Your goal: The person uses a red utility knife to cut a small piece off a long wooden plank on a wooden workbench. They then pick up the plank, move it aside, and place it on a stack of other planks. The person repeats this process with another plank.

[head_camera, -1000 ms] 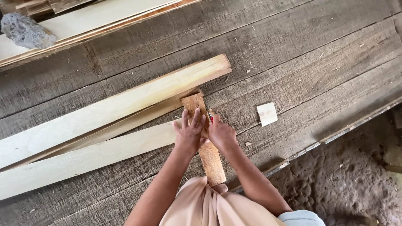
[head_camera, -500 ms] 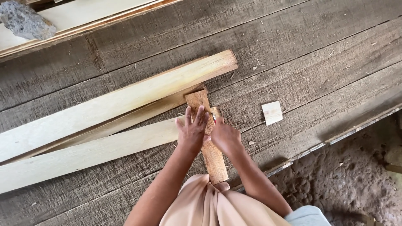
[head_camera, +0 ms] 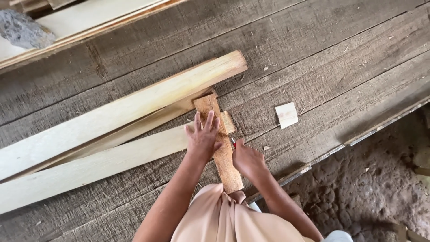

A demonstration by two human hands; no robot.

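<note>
Left hand (head_camera: 203,139) flat on short board (head_camera: 219,143)

A rough woodworking yard: pale sawn planks (head_camera: 121,112) on weathered boards (head_camera: 313,58), dirt ground (head_camera: 380,192).

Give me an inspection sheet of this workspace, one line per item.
Surface: weathered grey plank platform, with sawdust and small chips scattered on it.
Job's things: short brown wood piece laid across the end of a long pale plank; a small red-tipped tool beside the short piece.
Clutter: second, wider pale plank; small pale offcut; grey stone at top left.
Grippers: left hand flat on the short piece, fingers spread; right hand closed around the red-tipped tool at the piece's right edge.
Cables: nothing seen.
Surroundings: bare earth below the platform edge; more boards at top left.
</note>
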